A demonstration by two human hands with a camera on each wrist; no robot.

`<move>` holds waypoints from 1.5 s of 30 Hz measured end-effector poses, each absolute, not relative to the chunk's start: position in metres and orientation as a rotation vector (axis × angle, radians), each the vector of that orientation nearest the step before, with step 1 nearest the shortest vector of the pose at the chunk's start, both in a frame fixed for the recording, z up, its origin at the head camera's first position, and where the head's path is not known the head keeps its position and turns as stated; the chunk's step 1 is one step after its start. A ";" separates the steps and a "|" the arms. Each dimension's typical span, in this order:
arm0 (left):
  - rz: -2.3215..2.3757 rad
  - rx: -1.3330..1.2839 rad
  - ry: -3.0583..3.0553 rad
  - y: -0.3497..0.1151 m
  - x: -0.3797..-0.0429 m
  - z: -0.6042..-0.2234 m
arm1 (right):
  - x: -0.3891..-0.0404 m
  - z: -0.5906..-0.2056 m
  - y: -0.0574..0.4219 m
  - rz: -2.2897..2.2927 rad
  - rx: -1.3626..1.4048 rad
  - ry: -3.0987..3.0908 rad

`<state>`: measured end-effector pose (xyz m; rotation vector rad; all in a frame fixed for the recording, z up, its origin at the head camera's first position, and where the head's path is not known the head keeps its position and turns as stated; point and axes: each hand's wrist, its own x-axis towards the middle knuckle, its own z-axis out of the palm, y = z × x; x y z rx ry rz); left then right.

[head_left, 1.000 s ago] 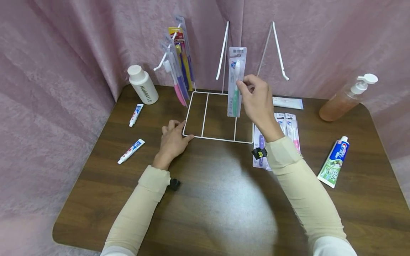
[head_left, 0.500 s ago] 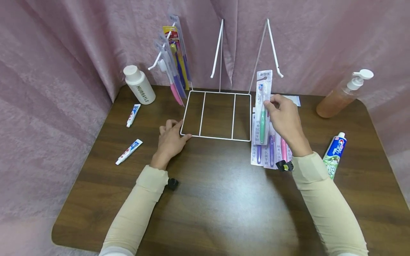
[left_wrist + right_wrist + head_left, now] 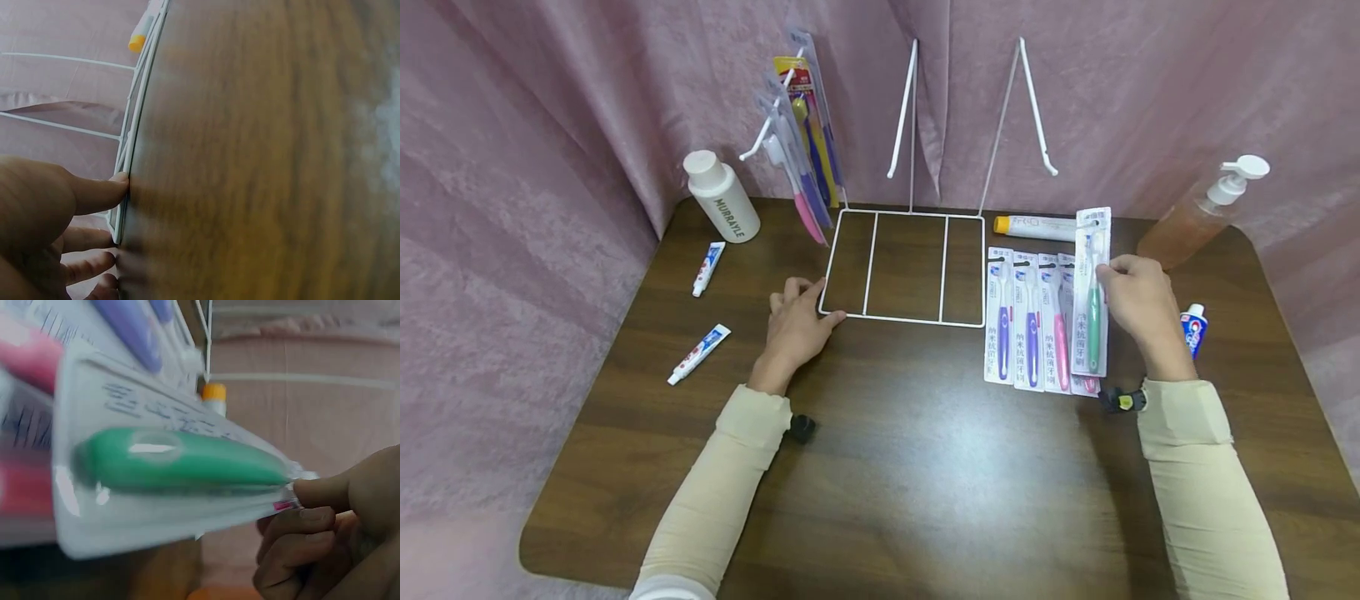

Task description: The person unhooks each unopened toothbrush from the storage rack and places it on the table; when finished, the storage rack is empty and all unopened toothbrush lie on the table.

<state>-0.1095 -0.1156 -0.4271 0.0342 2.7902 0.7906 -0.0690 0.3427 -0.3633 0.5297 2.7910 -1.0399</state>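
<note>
My right hand (image 3: 1142, 308) pinches the edge of a packaged toothbrush (image 3: 1093, 308) with a green handle, between thumb and fingers. In the right wrist view its green handle (image 3: 181, 459) shows large under clear plastic. The package overlaps the right end of a row of packaged toothbrushes, among them a purple one (image 3: 1003, 333) and a pink one (image 3: 1060, 342). My left hand (image 3: 797, 325) holds the front left corner of a white wire rack (image 3: 910, 319), thumb at the front bar and index finger at the side bar. The left wrist view shows the thumb (image 3: 103, 192) against the wire.
Packaged toothbrushes (image 3: 797, 158) hang on the rack's left hook; two other hooks rise beside it. An orange-capped tube (image 3: 1037, 227) lies behind the row. A pump bottle (image 3: 1187, 225) and blue toothpaste tube (image 3: 1195, 329) are right; a white bottle (image 3: 726, 204) and small tubes (image 3: 700, 354) left.
My right hand has carried the green toothbrush package from in front of the rack's hooks rightward and down to the row's right end. My left hand has stayed at the rack's corner.
</note>
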 end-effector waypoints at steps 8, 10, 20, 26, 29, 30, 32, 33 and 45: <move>0.782 0.031 2.781 -0.116 -0.110 -0.427 | -0.063 -0.380 0.373 -0.985 0.611 2.648; 0.783 0.033 2.778 -0.116 -0.109 -0.426 | -0.063 -0.383 0.375 -0.986 0.630 2.617; 0.787 0.040 2.781 -0.115 -0.109 -0.427 | -0.065 -0.391 0.382 -1.000 0.695 2.512; 0.788 0.033 2.778 -0.115 -0.108 -0.427 | -0.062 -0.397 0.381 -0.970 0.684 2.555; 0.793 0.031 2.777 -0.115 -0.109 -0.427 | -0.060 -0.400 0.380 -0.961 0.698 2.600; 0.794 0.030 2.777 -0.115 -0.109 -0.427 | -0.060 -0.400 0.379 -0.954 0.701 2.617; 0.798 0.026 2.775 -0.116 -0.109 -0.428 | -0.059 -0.401 0.379 -0.948 0.710 2.636; 0.798 0.024 2.775 -0.116 -0.109 -0.428 | -0.059 -0.402 0.378 -0.945 0.714 2.644; 0.816 0.043 2.781 -0.117 -0.109 -0.429 | -0.053 -0.408 0.374 -0.932 0.765 2.643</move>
